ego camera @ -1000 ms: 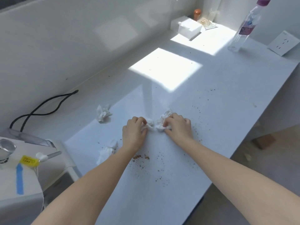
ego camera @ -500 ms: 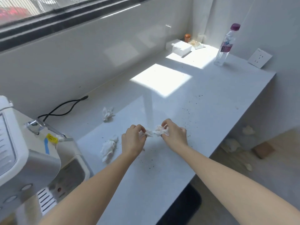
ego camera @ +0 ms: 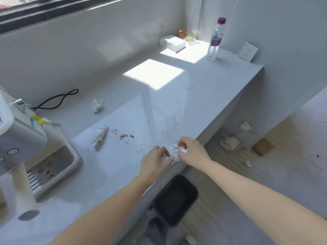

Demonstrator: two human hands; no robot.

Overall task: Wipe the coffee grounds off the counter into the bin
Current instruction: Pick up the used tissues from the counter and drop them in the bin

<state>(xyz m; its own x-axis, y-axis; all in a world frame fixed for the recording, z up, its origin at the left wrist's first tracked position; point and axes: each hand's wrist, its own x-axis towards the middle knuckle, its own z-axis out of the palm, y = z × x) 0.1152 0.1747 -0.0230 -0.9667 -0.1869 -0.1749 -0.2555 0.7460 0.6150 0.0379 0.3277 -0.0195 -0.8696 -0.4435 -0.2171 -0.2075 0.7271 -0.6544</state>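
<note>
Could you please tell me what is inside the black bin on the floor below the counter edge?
The black bin stands open below the counter. Its inside looks dark with nothing distinct; the near part is hidden by the counter edge and the left forearm.

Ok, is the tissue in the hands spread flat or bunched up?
Bunched up. The tissue is a crumpled wad pinched between the left hand and right hand at the counter edge.
</note>
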